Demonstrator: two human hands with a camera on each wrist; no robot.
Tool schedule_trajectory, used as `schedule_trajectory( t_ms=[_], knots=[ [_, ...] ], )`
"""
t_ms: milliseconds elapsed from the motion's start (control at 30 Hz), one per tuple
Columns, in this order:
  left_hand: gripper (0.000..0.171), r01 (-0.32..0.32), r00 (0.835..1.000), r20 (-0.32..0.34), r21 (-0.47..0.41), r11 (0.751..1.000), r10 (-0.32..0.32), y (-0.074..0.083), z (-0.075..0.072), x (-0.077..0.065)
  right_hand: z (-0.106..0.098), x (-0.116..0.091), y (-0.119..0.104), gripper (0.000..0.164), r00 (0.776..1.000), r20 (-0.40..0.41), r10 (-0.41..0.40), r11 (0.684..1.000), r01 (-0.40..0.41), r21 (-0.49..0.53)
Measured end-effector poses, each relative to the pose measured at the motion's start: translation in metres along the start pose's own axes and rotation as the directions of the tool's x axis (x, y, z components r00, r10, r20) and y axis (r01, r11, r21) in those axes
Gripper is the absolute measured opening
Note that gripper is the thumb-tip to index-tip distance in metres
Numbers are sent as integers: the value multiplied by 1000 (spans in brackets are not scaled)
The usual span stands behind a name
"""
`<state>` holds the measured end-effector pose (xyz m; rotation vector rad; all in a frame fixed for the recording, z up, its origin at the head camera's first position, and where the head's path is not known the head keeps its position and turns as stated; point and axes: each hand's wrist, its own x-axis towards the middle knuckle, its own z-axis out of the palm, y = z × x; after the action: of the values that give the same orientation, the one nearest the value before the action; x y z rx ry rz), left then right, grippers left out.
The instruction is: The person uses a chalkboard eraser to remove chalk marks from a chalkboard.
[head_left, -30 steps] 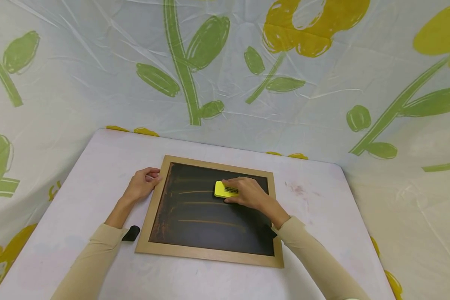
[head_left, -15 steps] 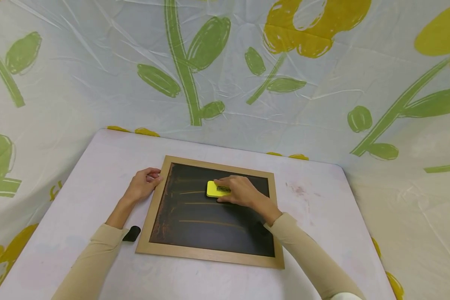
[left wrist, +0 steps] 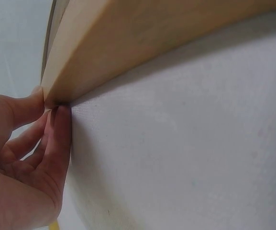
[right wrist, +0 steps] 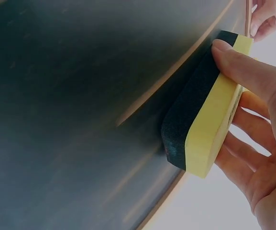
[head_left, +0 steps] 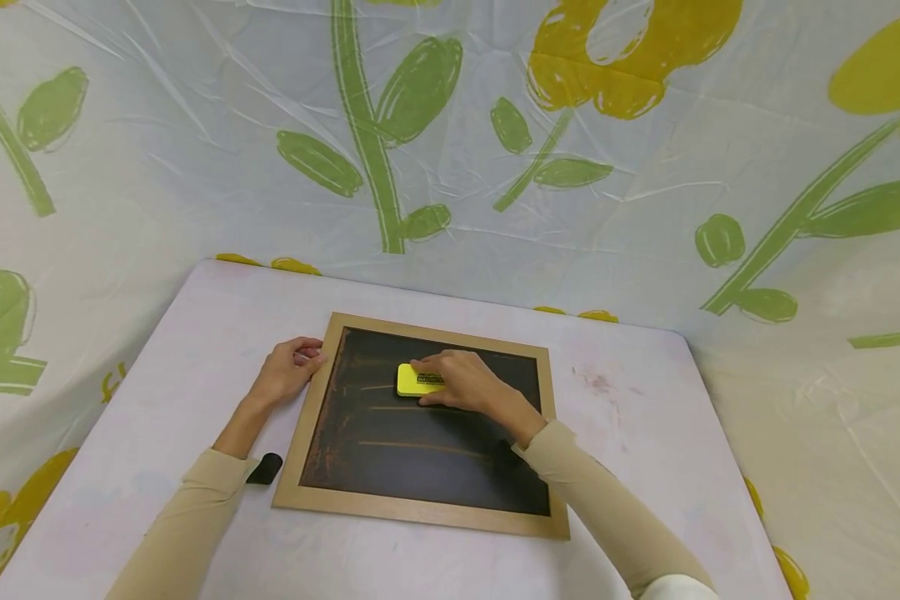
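Observation:
A blackboard [head_left: 435,483] in a light wooden frame lies on the white table, with several orange-brown chalk lines across its dark face. My right hand [head_left: 468,383] grips a yellow-and-black eraser [head_left: 411,380], thumb on one side and fingers on the other, its black felt side against the board's upper middle. In the right wrist view, a chalk line runs close beside the eraser [right wrist: 204,120]. At the board's left edge, my left hand [head_left: 283,371] pinches the wooden frame [left wrist: 80,57], thumb on the frame and fingertips at its lower edge by the tabletop.
A black band end [head_left: 265,468] sticks out by the left sleeve, near the frame's lower left. Faint reddish smudges [head_left: 596,382] mark the table right of the board. A flower-printed cloth [head_left: 232,125] hangs behind and around the table.
My right hand has slid the eraser leftward across the board, along the upper chalk line, whose visible stretch is now shorter. The left hand and the board stay nearly in place.

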<state>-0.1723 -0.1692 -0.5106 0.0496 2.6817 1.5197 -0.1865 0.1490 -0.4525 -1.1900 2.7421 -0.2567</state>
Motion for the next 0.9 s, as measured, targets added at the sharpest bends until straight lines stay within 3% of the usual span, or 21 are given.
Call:
schedule_trajectory(
  t_ms=[633,900],
  knots=[
    [34,-6,1000,5,-8,1000,6,-1,0,0,4,30,-27,64,997,33,-65,998,66,-15],
    [35,20,1000,14,7,1000,-21,-1,-1,1,6,44,-40,65,994,51,-93,995,94,-20]
  ],
)
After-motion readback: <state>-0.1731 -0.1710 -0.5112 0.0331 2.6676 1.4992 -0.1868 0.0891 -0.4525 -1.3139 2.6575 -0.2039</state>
